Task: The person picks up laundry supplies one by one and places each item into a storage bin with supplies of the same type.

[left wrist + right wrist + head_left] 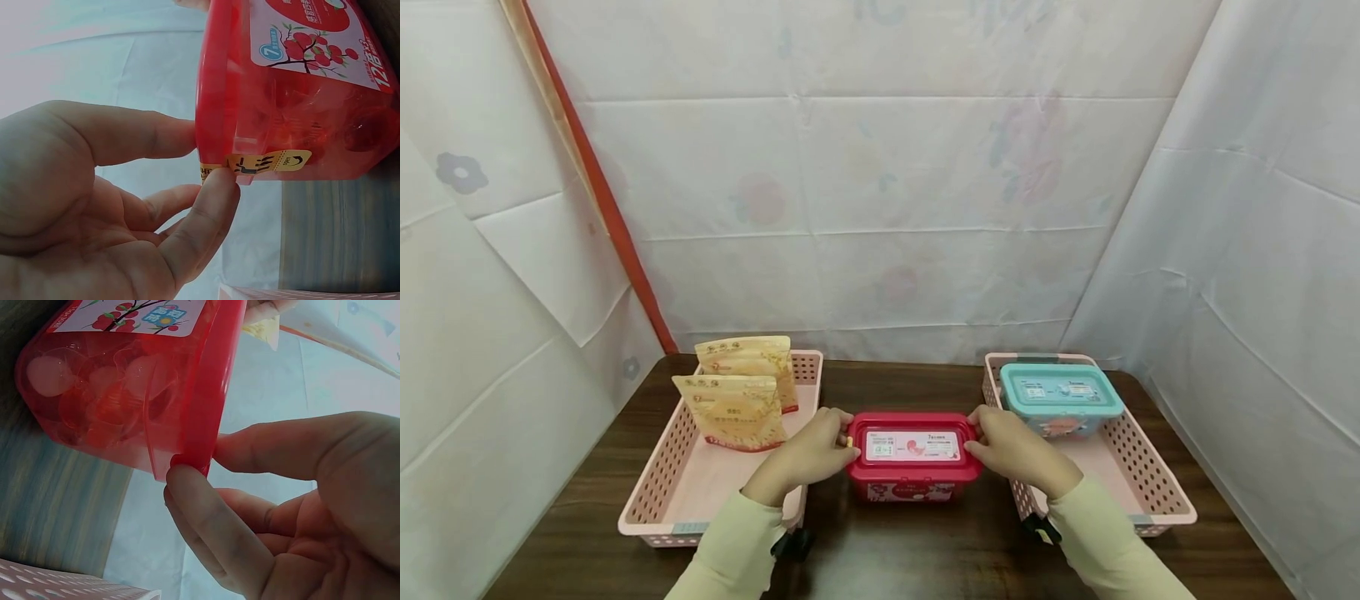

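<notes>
A red lidded plastic box (913,454) is between my two hands at the middle of the dark table. Its walls are see-through, and the wrist views show rounded pieces inside. At the left end, my left hand (817,448) pinches the lid rim between thumb and fingers, beside a yellow sticker (275,162). My right hand (1011,447) pinches the rim at the opposite end in the same way. The lid (215,394) sits on the box. Whether the base touches the table I cannot tell.
To the left, a pink basket (658,492) holds two yellow pouches (733,412) standing upright. To the right, another pink basket (1150,467) holds a turquoise lidded box (1060,392) at its back. White patterned sheeting (880,183) hangs behind the wooden table (917,558).
</notes>
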`<control>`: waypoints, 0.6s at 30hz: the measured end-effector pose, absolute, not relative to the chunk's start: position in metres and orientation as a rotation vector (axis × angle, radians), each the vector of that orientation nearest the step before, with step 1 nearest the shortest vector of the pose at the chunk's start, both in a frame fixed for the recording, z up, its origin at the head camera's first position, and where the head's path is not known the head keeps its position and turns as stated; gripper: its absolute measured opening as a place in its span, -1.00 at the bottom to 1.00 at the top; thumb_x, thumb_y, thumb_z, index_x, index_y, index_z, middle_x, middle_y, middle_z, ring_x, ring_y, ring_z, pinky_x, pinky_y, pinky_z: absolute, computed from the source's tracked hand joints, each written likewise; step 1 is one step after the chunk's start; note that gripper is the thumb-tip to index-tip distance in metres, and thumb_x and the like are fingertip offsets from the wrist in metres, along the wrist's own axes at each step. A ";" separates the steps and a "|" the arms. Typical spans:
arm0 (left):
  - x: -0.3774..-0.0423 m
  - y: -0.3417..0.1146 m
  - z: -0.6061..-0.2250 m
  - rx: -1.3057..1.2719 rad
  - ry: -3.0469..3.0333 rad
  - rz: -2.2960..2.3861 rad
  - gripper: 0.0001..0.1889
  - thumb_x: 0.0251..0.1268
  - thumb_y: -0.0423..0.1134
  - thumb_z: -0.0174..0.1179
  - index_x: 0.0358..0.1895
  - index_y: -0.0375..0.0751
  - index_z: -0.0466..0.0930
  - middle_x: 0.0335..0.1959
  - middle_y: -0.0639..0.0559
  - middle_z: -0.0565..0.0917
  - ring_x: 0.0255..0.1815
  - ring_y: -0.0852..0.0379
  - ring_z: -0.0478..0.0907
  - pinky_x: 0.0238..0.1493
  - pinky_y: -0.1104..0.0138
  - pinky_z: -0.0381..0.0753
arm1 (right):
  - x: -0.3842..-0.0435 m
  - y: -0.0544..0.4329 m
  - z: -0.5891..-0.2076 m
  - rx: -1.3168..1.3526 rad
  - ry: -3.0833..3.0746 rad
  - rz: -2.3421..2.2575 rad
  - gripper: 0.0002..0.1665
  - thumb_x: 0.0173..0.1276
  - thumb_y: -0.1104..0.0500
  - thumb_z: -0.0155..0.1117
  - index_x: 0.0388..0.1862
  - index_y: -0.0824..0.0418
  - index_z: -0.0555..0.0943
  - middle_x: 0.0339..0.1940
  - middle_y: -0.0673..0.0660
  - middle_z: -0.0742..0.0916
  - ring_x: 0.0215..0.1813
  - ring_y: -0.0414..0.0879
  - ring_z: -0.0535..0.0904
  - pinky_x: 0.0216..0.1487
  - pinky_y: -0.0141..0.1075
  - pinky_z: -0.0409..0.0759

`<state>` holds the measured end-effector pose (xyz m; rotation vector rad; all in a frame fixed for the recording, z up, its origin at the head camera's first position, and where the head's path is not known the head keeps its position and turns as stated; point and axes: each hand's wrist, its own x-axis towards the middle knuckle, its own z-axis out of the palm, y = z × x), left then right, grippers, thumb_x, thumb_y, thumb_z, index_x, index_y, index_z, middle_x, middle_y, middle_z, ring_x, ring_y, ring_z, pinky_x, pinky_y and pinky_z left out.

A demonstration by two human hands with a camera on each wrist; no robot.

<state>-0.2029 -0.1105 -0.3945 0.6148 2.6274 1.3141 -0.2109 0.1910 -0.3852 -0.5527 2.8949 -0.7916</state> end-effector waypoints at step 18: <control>-0.201 -0.114 -0.398 0.549 2.605 1.361 -0.49 0.23 -0.45 0.31 0.18 -0.68 0.40 -0.07 -0.25 0.56 -0.19 0.04 0.55 -0.21 0.25 0.67 | -0.210 0.203 -0.390 -0.607 2.823 -0.942 -0.68 0.39 0.26 0.35 0.02 0.40 0.54 -0.25 0.07 0.67 -0.20 -0.12 0.61 -0.25 -0.25 0.64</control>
